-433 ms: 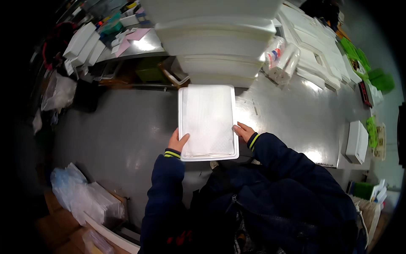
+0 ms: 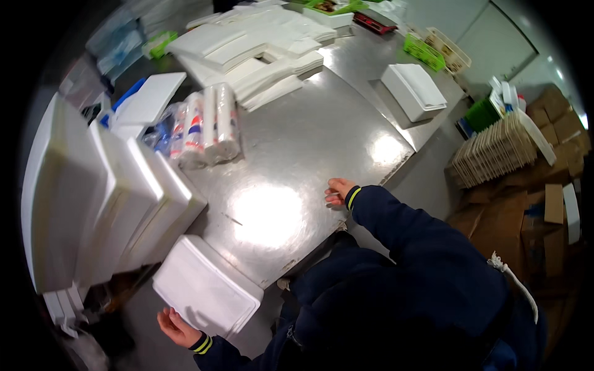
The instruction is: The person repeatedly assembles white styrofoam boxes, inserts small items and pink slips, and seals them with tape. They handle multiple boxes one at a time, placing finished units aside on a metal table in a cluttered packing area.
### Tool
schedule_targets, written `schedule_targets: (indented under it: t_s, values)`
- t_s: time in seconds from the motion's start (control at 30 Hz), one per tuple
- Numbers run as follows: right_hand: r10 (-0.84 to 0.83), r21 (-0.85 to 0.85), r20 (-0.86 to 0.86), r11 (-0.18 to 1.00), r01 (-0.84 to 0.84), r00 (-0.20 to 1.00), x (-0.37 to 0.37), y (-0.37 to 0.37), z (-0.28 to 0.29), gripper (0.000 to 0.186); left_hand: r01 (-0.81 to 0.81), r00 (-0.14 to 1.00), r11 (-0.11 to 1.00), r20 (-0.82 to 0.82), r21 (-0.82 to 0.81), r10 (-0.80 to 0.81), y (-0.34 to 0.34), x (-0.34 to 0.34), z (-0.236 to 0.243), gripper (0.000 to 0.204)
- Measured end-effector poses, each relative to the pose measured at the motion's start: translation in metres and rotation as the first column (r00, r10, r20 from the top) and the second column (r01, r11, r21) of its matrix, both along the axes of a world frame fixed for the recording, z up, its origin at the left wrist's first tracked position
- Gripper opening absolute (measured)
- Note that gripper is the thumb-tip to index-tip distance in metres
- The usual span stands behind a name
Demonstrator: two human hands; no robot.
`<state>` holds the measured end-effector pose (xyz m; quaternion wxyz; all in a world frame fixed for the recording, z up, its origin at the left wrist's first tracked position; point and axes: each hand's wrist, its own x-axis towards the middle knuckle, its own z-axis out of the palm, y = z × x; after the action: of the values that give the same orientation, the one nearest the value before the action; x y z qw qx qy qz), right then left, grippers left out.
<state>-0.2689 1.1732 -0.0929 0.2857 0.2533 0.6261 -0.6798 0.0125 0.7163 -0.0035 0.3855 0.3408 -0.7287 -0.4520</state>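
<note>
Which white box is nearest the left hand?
The low white box at lower left, its edge right by the left hand; the stacked white boxes stand farther off, and another white box sits at upper right.

Underside of nearest white box (image 2: 234,272) hidden

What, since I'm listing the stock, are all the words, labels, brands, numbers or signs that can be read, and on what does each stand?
No text can be read for certain.
Plastic-wrapped rolls: red and blue printed marks, too blurred to read.
Red-and-black item: too small to tell.
White box near the left hand: no lettering visible.
</note>
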Motion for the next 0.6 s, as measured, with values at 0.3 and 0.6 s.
schedule_targets:
  t_s: [0.3,0.6]
  values:
    - [-0.738,0.084,-0.19,0.645,0.759,0.648,-0.193,0.342,0.005,0.057,0.141,0.982,0.97,0.093,0.198,-0.162,0.152,-0.148,-0.006,0.052]
    - [0.087,0.566,-0.261,0.82,0.08,0.961,-0.281,0.5,-0.027,0.044,0.375,0.895,0.892,0.153,0.252,-0.419,0.293,-0.265,-0.006,0.051]
